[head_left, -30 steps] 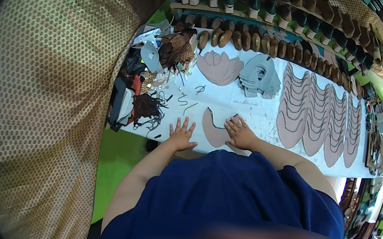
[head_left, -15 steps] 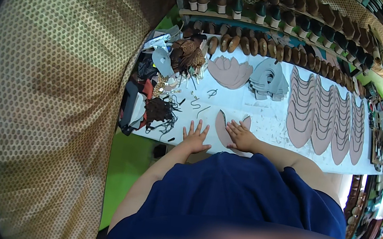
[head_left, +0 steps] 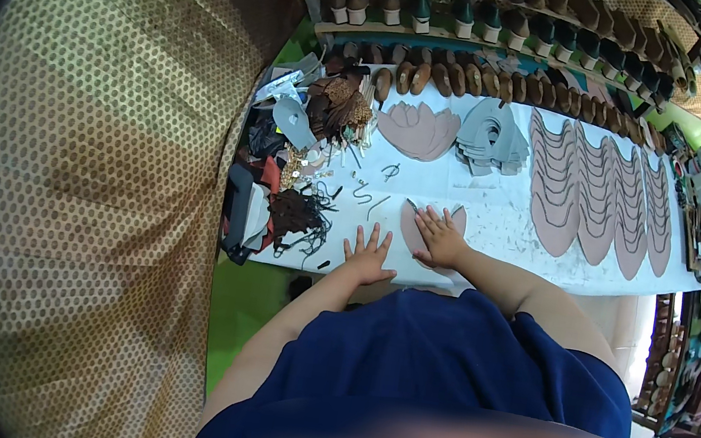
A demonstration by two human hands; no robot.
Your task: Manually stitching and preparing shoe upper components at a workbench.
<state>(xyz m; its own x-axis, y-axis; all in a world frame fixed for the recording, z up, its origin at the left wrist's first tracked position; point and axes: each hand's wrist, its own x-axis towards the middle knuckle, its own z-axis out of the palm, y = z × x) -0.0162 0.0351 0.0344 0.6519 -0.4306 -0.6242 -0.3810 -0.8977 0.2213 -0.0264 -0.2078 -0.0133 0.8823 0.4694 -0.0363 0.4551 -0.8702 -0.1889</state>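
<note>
My right hand (head_left: 443, 239) lies flat on a pinkish-beige, U-shaped cut piece (head_left: 410, 227) near the front edge of the white-covered table (head_left: 486, 199). Its fingers are spread and cover much of the piece; both pointed tips stick out past the hand. To the left, my left hand (head_left: 369, 261) rests palm down on the bare cover at the edge, fingers apart, holding nothing. Beyond the hands lie a fanned pile of similar pinkish pieces (head_left: 417, 133) and a stack of grey cut-out pieces (head_left: 491, 140).
Several overlapping rows of pinkish pieces (head_left: 547, 223) cover the table's right side. Dark straps (head_left: 300, 218) and brown scraps (head_left: 341, 107) crowd its left end. Shoe lasts (head_left: 455, 78) line the back, below shelves of heeled shoes (head_left: 465, 17). A patterned curtain (head_left: 100, 179) hangs at left.
The view has shifted and tilted slightly. Both hands keep nearly the same places and poses, the right one still on the U-shaped piece.
</note>
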